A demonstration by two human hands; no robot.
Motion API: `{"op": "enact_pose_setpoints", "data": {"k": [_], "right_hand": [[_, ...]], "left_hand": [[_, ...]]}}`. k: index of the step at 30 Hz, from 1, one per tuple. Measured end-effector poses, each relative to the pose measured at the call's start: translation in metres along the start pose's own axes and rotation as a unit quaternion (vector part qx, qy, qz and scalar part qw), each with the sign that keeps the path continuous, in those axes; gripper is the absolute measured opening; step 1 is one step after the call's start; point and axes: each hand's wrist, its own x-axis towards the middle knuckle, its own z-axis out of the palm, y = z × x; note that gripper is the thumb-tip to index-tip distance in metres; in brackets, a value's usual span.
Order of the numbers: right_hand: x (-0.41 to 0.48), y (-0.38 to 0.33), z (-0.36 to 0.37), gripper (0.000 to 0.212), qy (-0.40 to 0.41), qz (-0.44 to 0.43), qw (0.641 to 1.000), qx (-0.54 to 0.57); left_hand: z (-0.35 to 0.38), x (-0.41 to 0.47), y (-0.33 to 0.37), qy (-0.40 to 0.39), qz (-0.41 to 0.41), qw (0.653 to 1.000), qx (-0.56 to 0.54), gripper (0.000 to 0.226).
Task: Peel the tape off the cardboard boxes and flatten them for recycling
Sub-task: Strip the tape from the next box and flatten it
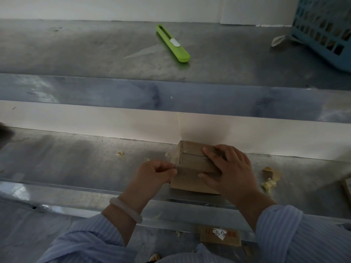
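Steel table point(76, 168), lower shelf, near edge.

- Left hand point(155, 171): fingers curled, thumb and forefinger pinched at the box's upper left corner. It looks to be nipping a lifted end of tape point(176, 166). The film is clear and faint, so I can't be sure how much is caught.
- Green utility knife point(172, 43): on the upper shelf, well apart from both hands, untouched.
- Cardboard box point(191, 164): small, brown, closed, sitting on the shelf against the back panel. Likely light and empty, so it would skid on the slick steel if not braced. The walls should be stiff at the corners and soft mid-panel. Best held across the top and the near face, leaving the taped seam bare.
- Right hand point(228, 168): doing just that. Fingers are spread over the lid and the thumb is on the near face, grasping the box to pin it.
- Tape scraps point(269, 179): crumpled, just right of that hand.
- Blue basket point(322, 25): far right, upper shelf.

Thin tape may tear, so a low, slow pull seems wise.
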Motion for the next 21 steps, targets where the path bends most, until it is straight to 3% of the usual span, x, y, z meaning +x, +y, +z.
{"op": "enact_pose_setpoints", "data": {"k": [1, 5, 8, 10, 13, 15, 16, 18, 20, 21], "right_hand": [[0.000, 0.000, 0.000, 0.068, 0.003, -0.001, 1.000, -0.001], [0.000, 0.000, 0.001, 0.068, 0.010, 0.001, 1.000, -0.005], [-0.001, 0.000, 0.002, 0.068, 0.009, -0.003, 1.000, -0.008], [-0.001, 0.000, 0.002, 0.068, 0.009, -0.005, 1.000, -0.011], [-0.001, 0.000, 0.003, 0.067, 0.009, -0.001, 1.000, -0.014], [-0.001, 0.000, 0.003, 0.067, 0.010, -0.005, 1.000, -0.014], [-0.001, 0.000, 0.003, 0.067, 0.009, -0.008, 1.000, -0.013], [-0.002, 0.000, 0.003, 0.067, 0.006, -0.007, 1.000, -0.012], [-0.002, 0.000, 0.002, 0.067, 0.004, -0.007, 1.000, -0.010], [-0.003, -0.001, 0.002, 0.067, 0.005, -0.007, 1.000, -0.008]], "left_hand": [[0.001, -0.001, 0.000, 0.018, 0.029, 0.999, 0.041, 0.005], [0.007, -0.006, 0.005, 0.060, 0.131, 0.970, 0.195, 0.022], [0.008, -0.008, 0.007, 0.052, 0.128, 0.960, 0.242, 0.024], [0.008, -0.009, 0.008, 0.026, 0.081, 0.973, 0.213, 0.020], [0.006, -0.014, 0.020, -0.033, -0.014, 0.999, 0.037, 0.020], [0.000, -0.014, 0.033, -0.062, -0.028, 0.996, -0.049, 0.019], [-0.004, -0.012, 0.039, -0.061, -0.012, 0.997, -0.040, 0.016], [-0.010, -0.006, 0.048, -0.017, 0.059, 0.992, 0.106, 0.011], [-0.013, -0.003, 0.053, 0.054, 0.140, 0.953, 0.262, 0.008], [-0.012, -0.002, 0.053, 0.072, 0.171, 0.940, 0.286, 0.010]]}}
